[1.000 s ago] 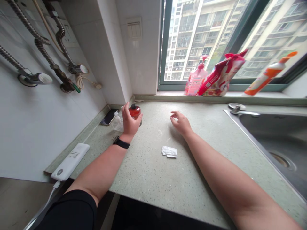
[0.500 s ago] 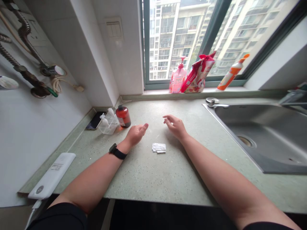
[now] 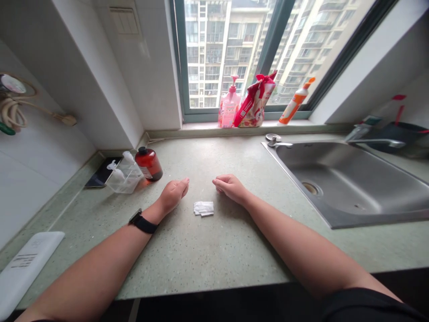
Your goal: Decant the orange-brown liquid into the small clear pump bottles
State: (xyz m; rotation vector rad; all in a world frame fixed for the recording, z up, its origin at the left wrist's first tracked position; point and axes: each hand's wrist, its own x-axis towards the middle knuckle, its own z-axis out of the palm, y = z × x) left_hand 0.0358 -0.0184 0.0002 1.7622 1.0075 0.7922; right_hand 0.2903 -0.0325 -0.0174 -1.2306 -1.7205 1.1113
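Note:
My left hand [image 3: 172, 195], with a black watch on its wrist, rests on the counter in a loose fist, thumb on top; nothing shows in it. My right hand [image 3: 230, 187] lies opposite, a short gap away, fingers curled in and likewise without any visible object. Between them and slightly nearer to me lies a folded white tissue [image 3: 203, 208], touched by neither. Left of my left hand stand a brown-red bottle with a black cap [image 3: 149, 164] and a clear plastic box [image 3: 124, 179] holding small white-clear bottles.
A dark phone [image 3: 100, 173] lies behind the box. A white power bank [image 3: 28, 268] sits at the counter's left edge. The steel sink [image 3: 338, 214] is set in on the right. On the windowsill stand a pink pump bottle [image 3: 229, 109], a red bag [image 3: 255, 105] and an orange-white bottle [image 3: 295, 105].
The view has swung to the right. My right hand's fingers, looser and partly stretched before, have curled in. My left hand stays in a fist, and the tissue lies still.

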